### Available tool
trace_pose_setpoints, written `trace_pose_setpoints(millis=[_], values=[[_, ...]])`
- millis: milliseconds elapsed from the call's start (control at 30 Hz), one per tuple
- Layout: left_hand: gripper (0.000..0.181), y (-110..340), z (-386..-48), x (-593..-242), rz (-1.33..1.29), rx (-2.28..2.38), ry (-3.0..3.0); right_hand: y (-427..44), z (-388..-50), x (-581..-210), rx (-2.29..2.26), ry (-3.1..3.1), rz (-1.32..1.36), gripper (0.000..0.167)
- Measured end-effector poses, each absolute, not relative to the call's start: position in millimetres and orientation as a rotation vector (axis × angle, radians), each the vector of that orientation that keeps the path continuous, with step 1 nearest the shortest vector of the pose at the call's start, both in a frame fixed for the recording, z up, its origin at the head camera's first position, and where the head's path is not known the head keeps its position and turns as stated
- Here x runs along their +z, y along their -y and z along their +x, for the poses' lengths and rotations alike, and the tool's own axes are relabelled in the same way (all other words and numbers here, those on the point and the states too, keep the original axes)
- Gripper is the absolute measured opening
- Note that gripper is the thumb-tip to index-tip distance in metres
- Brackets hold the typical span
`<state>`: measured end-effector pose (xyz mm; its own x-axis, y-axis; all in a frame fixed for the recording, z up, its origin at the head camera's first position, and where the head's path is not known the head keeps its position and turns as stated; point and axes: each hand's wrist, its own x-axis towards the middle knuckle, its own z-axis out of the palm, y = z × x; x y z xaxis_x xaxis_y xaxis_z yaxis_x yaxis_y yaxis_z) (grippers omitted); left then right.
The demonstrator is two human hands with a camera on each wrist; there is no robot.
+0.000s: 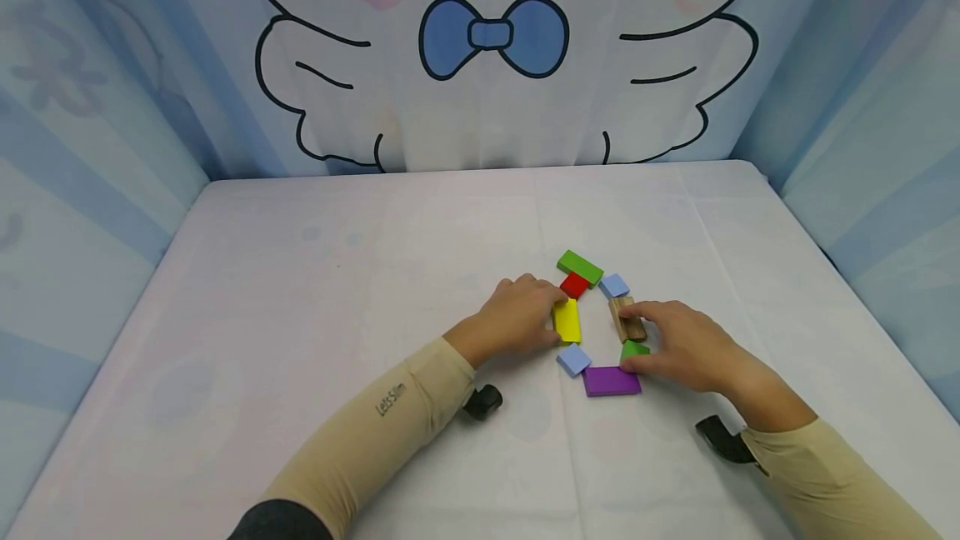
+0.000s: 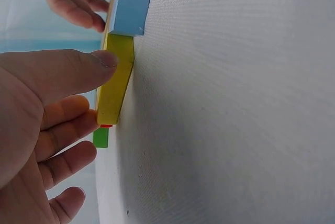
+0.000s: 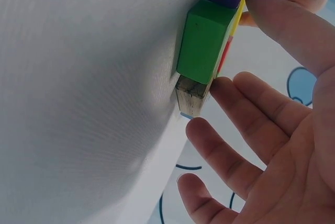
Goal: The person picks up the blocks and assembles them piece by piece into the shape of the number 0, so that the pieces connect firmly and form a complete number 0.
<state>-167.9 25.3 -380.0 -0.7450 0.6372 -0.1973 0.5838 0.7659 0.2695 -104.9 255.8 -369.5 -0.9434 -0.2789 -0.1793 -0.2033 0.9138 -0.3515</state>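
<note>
Small blocks form a ring on the white table. My left hand [image 1: 519,317] is at its left side, thumb touching the yellow block [image 1: 567,322] and index fingertip by the yellow block's far end, near the red block [image 1: 574,286]. On the other side, my right hand [image 1: 693,350] has its index finger over the wooden blocks [image 1: 634,327] and its thumb where the small green block [image 1: 634,349] meets the purple block [image 1: 612,382]. In the right wrist view, the remaining fingers of my right hand [image 3: 272,145] are spread. All blocks rest on the table.
A long green block [image 1: 580,267] lies beyond the red one. One light blue block [image 1: 614,286] sits at the ring's far right, another [image 1: 573,360] at its near left. White cloth covers the table [image 1: 300,273]; printed curtains [image 1: 491,119] stand behind and at both sides.
</note>
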Motion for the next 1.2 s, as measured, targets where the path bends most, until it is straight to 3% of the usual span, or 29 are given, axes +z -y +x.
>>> trace_pose_setpoints(millis=[1200], values=[[0.055,-22.7,-170.2,-378.5,0.964,0.336,-2.647,-256.7,-104.4,-368.7,-0.482,-2.848,-0.365,0.071]])
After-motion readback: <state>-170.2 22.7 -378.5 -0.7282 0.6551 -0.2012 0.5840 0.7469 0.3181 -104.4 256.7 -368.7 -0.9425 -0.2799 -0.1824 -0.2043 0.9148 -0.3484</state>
